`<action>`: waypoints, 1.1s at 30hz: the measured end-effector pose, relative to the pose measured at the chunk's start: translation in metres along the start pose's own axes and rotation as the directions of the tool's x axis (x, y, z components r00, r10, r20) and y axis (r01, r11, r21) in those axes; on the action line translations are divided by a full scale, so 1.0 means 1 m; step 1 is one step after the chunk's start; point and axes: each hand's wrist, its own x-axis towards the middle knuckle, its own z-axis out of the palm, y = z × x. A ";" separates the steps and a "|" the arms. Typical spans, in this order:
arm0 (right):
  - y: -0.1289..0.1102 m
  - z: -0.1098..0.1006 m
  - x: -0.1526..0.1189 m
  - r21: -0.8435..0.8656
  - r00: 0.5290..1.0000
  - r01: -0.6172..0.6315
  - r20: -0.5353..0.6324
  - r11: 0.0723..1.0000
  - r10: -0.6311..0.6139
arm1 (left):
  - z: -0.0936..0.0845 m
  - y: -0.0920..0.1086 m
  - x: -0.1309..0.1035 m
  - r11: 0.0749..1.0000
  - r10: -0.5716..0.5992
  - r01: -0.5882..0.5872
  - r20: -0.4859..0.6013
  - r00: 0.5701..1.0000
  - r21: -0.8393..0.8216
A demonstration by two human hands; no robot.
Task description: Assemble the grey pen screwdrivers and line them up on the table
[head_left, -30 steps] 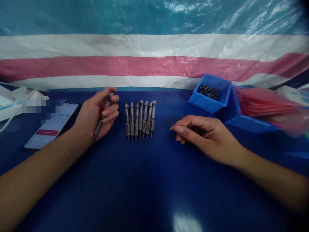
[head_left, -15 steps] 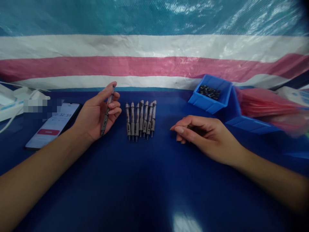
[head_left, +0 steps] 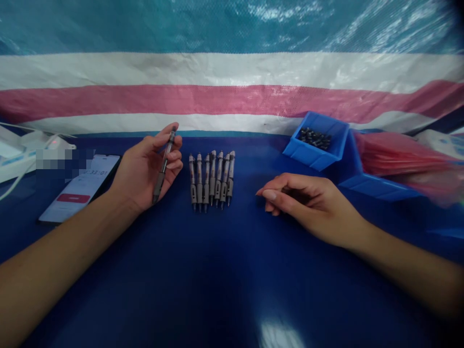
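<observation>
While the right hand [head_left: 308, 205] rests loosely curled on the blue table [head_left: 217, 270] at about four o'clock, gripping nothing that shows, the left hand [head_left: 145, 169] at ten o'clock pinches a grey pen [head_left: 162, 169] between thumb and fingers, tip down. Just beside it at twelve o'clock lie a row of pens [head_left: 211, 180]. Farther out, a phone [head_left: 81, 186] lies at nine o'clock and a blue bin [head_left: 317, 140] of small dark parts sits at two o'clock.

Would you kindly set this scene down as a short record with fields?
Left hand: holds one grey plastic pen, tilted, above the table.
Right hand: loosely curled, resting on the blue table cover; holding anything: cannot tell.
Between hands: row of seven grey pens, side by side.
Far right: blue plastic bin of small dark parts.
Far left: smartphone, screen lit.
</observation>
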 end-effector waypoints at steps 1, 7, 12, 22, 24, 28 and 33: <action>0.000 0.000 0.000 -0.002 1.000 -0.002 -0.001 1.000 0.002 | 0.001 0.000 0.000 1.000 0.002 -0.002 -0.019 1.000 0.000; -0.001 0.000 0.000 -0.009 1.000 -0.003 -0.010 1.000 0.002 | 0.001 -0.002 0.001 1.000 -0.003 0.003 -0.027 1.000 -0.007; -0.001 0.000 0.000 -0.007 1.000 0.000 -0.007 1.000 0.000 | -0.006 -0.004 0.006 1.000 -0.005 0.005 -0.012 1.000 0.023; 0.001 0.000 -0.001 0.004 1.000 -0.009 0.002 1.000 0.009 | -0.009 -0.007 0.009 0.996 -0.005 0.005 -0.001 1.000 0.091; 0.000 0.000 0.000 0.008 1.000 -0.005 0.003 1.000 0.005 | -0.011 -0.008 0.010 0.993 0.004 -0.006 0.016 1.000 0.114; -0.002 0.000 0.000 0.009 1.000 -0.003 0.005 1.000 0.003 | -0.015 -0.009 0.012 0.985 0.031 -0.027 -0.024 0.999 0.173; -0.005 0.000 0.000 -0.005 1.000 0.004 0.010 1.000 -0.004 | -0.012 -0.011 0.009 0.972 0.086 -0.074 -0.047 0.995 0.224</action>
